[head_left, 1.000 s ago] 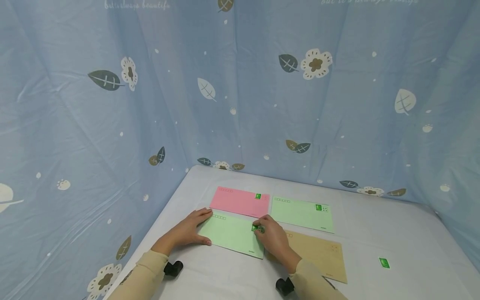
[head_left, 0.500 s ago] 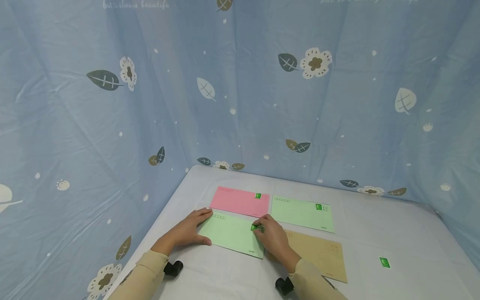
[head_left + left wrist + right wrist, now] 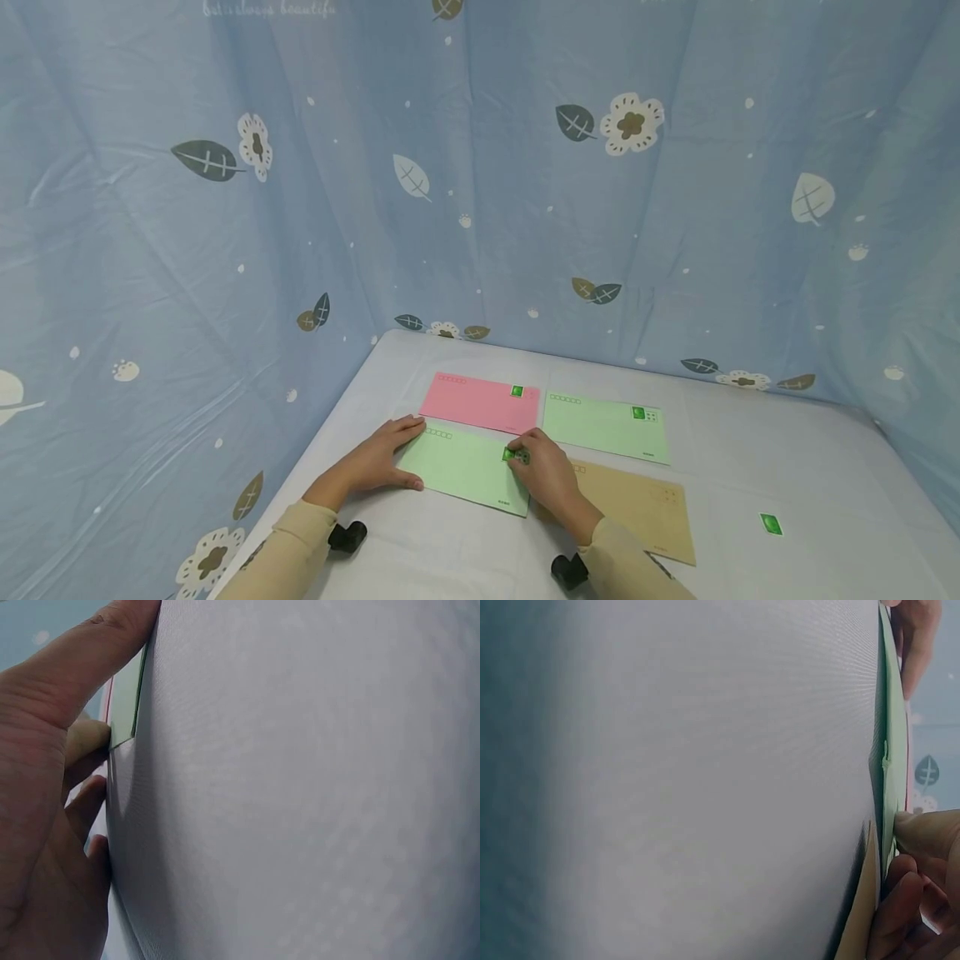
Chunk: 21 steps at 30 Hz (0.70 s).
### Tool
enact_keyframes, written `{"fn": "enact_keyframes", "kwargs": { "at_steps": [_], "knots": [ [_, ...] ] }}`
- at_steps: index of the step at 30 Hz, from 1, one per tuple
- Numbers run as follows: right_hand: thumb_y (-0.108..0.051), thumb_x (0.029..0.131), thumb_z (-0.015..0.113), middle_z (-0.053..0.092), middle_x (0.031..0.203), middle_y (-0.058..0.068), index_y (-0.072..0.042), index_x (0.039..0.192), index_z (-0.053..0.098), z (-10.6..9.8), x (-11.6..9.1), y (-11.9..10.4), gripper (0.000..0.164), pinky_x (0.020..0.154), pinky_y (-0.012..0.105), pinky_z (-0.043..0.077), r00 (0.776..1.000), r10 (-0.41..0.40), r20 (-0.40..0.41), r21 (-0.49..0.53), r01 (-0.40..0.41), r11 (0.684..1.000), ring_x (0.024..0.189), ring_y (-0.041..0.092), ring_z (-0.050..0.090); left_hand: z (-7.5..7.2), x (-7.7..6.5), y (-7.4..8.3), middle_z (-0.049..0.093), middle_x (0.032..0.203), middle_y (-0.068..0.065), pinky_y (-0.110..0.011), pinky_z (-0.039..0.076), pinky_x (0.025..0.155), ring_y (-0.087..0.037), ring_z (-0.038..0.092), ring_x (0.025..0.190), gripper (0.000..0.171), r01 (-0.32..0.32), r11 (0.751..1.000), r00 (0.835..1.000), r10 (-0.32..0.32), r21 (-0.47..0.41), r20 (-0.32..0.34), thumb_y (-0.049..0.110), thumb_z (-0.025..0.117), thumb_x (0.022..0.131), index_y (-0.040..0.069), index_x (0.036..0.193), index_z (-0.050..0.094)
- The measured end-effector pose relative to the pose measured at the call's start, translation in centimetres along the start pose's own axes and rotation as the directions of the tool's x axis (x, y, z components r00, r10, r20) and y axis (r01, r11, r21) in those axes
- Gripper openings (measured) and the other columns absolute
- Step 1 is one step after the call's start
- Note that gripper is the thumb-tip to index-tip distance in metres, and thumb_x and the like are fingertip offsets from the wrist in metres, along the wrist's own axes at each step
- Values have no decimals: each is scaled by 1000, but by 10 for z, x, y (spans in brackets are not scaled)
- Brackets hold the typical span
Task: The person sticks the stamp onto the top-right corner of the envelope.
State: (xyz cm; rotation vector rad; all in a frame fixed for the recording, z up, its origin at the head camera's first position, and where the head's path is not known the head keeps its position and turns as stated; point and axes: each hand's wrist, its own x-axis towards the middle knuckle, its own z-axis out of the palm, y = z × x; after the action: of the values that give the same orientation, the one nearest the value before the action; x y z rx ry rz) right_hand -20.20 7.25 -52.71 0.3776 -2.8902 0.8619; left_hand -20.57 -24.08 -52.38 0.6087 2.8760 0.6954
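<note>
My left hand (image 3: 382,457) rests at the left end of the near green envelope (image 3: 465,475), fingers at its top corner and thumb on the lower edge. In the left wrist view, the thumb (image 3: 97,645) lies along that envelope's edge. At the envelope's upper right corner, my right hand (image 3: 551,477) has its thumb and forefinger bent together on a small green stamp (image 3: 508,454), partly covered by the fingertips. The right wrist view shows the thumb (image 3: 922,829) down on the envelope (image 3: 894,712) and the other fingers curled; the stamp is hidden there.
Behind lie a pink envelope (image 3: 480,404) and another green envelope (image 3: 600,429), each bearing a green stamp. A brown envelope (image 3: 637,508) lies partly under my right forearm. One loose stamp (image 3: 770,524) is on the white table (image 3: 750,467) at the right. A blue curtain surrounds the table.
Both hands keep their places on the near green envelope. The stamp under my right fingertips shows hardly any shift.
</note>
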Motion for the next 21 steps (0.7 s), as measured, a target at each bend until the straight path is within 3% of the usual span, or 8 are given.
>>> {"fn": "enact_keyframes", "kwargs": {
  "at_steps": [16,21],
  "knots": [
    [-23,79,73,59,103,-8,-21,99,71,-3,-3,0,20,65,25,48,999,-5,-42,20,6,1000,80,6,56,2,0,-2,29,149,0,-48,30,107,-27,22,138,109,-10,1000,1000,10,-5,-9,68,72,57,17,145,34],
    [-26,78,74,59,105,-10,-23,101,70,-3,-8,-3,24,66,26,49,1000,-5,-18,4,5,1000,84,8,58,2,0,-4,30,148,0,-46,30,107,-25,22,139,110,-19,1000,1000,19,6,-11,69,71,56,16,145,34]
  ]
}}
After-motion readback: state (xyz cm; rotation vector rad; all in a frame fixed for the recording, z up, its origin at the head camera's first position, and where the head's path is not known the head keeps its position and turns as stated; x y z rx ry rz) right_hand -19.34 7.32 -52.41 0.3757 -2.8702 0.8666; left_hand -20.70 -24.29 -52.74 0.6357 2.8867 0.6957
